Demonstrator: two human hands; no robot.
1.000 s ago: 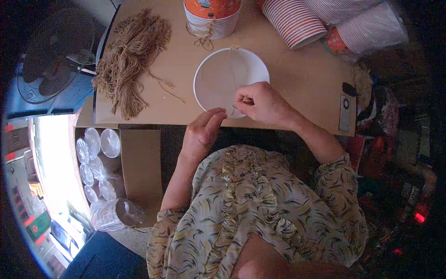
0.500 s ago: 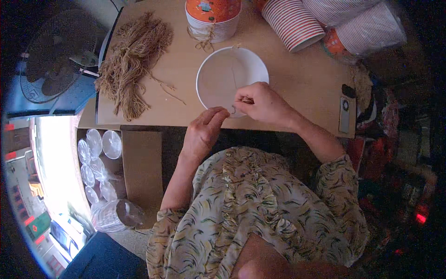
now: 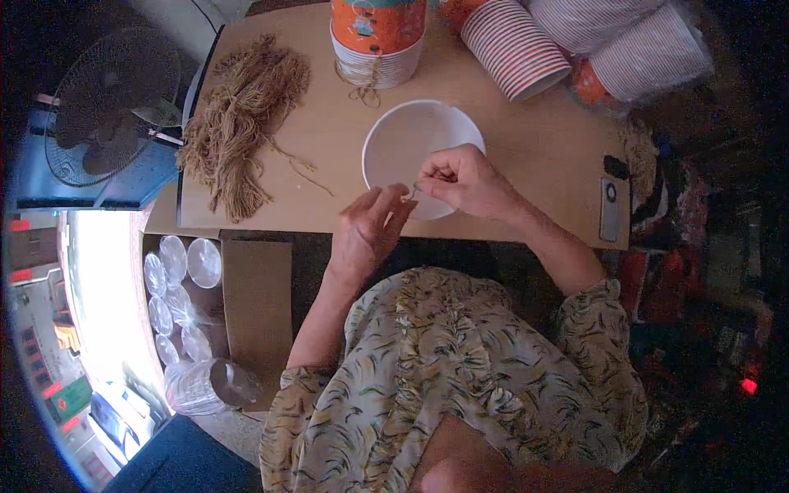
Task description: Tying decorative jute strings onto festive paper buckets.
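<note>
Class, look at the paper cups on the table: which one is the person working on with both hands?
The single white cup by the table's near edge, its open mouth facing the camera. Both hands meet at its rim; the striped stacks lie untouched at the far side.

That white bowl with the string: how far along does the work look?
Done: one printed tub at the table's far edge already has twine hanging from it. In hand: both hands, left hand and right hand, pinch a twine piece over the white bowl. Left: a big twine pile and stacked striped cups.
</note>
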